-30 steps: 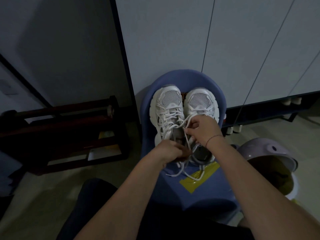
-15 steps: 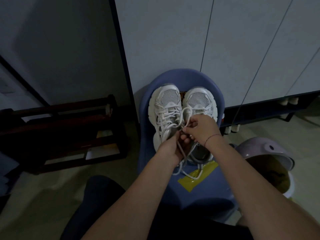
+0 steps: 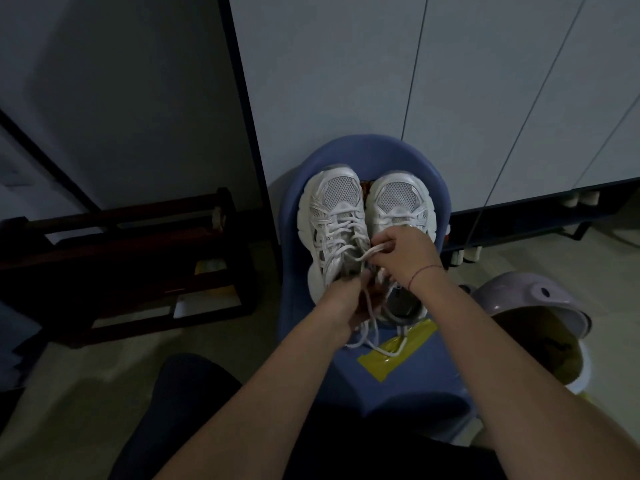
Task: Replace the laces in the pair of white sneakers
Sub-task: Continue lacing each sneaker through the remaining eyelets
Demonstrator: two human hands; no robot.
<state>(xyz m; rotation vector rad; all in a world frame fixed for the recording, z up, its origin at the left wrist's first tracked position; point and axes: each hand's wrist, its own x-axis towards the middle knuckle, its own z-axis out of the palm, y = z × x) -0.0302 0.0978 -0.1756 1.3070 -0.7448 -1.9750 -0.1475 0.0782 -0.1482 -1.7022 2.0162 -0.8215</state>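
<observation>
**Q:** What was hard to make out?
**A:** Dim light blurred the left hand [image 3: 341, 303], whose fingers were curled round loose strands of the white lace [image 3: 363, 255]. The right hand [image 3: 403, 252] hid the second sneaker [image 3: 398, 202]'s eyelets.
**Q:** The setting?
**A:** Both shoes stood on a blue chair [image 3: 408, 379] against white cabinet doors [image 3: 346, 81], beside a dark wooden rack [image 3: 121, 258].
**Q:** The lace?
**A:** It ran from the laced sneaker [image 3: 334, 216] into the right hand's pinching thumb and forefinger.

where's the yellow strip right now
In the head view the yellow strip lies right of centre on the blue chair seat, behind the right sneaker's heel, under loose lace ends.
</observation>
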